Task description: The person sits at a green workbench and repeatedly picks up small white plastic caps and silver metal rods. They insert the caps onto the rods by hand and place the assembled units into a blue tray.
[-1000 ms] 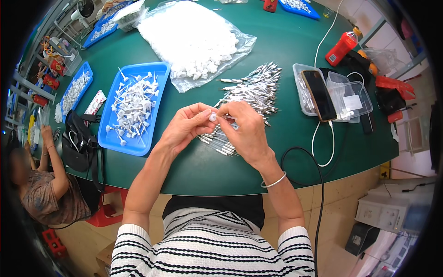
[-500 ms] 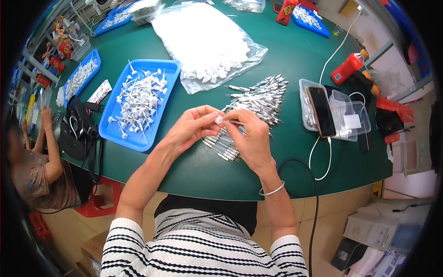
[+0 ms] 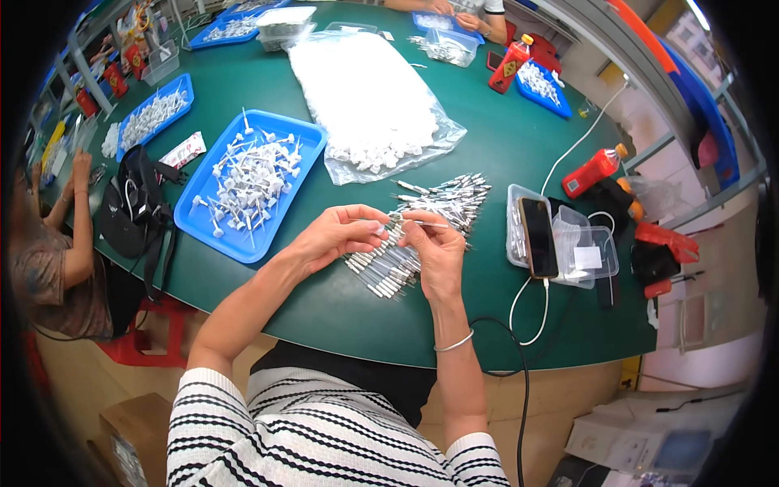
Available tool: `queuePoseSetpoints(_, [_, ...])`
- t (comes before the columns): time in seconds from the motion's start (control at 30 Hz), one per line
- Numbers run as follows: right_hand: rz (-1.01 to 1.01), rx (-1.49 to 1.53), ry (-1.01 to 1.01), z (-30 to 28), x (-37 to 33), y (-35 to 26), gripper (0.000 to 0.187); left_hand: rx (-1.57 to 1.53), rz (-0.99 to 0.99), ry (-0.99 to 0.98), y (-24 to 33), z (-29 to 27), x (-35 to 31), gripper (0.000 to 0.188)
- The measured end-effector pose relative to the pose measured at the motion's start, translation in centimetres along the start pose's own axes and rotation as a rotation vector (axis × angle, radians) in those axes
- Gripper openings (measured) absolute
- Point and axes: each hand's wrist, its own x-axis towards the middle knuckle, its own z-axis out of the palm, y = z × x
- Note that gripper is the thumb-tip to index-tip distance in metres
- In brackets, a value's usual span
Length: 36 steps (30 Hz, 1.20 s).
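Over the green table, both my hands meet above a pile of slim rods with silvery and white ends (image 3: 454,199). My left hand (image 3: 337,237) pinches a small white plastic cap (image 3: 380,230) between thumb and fingertips. Just to its right, my right hand (image 3: 438,253) grips a thin rod (image 3: 428,223) lying nearly level across its fingers. Whether the rod's tip touches the cap is too small to tell. Left of my hands is a blue tray (image 3: 303,174) holding many white caps with thin stems attached. Beyond them lies a clear plastic bag (image 3: 357,89) full of white caps.
A phone (image 3: 538,239) on a cable rests on clear plastic boxes (image 3: 580,247) at the right, near a red bottle (image 3: 595,171). A black bag (image 3: 134,219) sits at the left edge. Other people work at the left and far side. A black cable (image 3: 526,406) hangs off the front edge.
The view has shifted, bringing a person's hands at the far side into sight. My hands have drawn slightly apart, each still pinching its small piece.
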Motion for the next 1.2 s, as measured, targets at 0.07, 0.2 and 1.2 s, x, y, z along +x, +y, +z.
queuePoseSetpoints(0.07, [0.038,0.019,0.025,0.4,-0.2,0.1,0.015,0.002,0.010,-0.027,-0.1,-0.3,0.0,0.022])
queuePoseSetpoints(0.2, [0.017,0.022,-0.024,0.6,-0.3,0.6,0.018,0.006,0.093,-0.023,-0.6,-0.8,0.0,0.024])
queuePoseSetpoints(1.2, [0.100,0.327,0.048,1.0,-0.3,2.3,0.018,-0.014,0.244,0.149,-0.4,-0.2,-0.1,0.014])
